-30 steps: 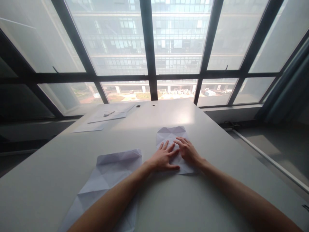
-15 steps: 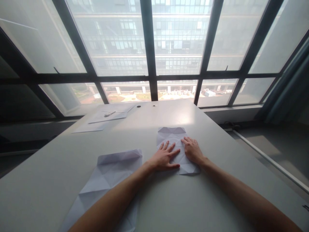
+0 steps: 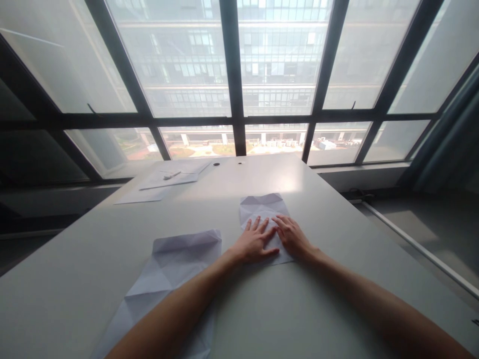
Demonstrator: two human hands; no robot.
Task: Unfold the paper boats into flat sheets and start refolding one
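Observation:
A creased sheet of white paper (image 3: 262, 202) lies on the white table, its far edge folded over. My left hand (image 3: 255, 243) rests flat on the sheet with fingers spread. Close beside it, my right hand (image 3: 294, 239) lies on the paper's right side, fingers stretched forward and nearly touching the left hand. Both hands cover the middle of the sheet. A larger creased sheet of paper (image 3: 179, 259) lies to the left, partly hidden under my left forearm.
Flat papers (image 3: 179, 180) lie at the table's far left, with a small white object (image 3: 172, 175) on top. Two small holes are near the far edge of the table (image 3: 337, 234). Large windows stand beyond it, and a curtain (image 3: 434, 129) hangs at the right.
My right hand has moved left, closer to my left hand. The paper under them has turned slightly and its far end has shifted left.

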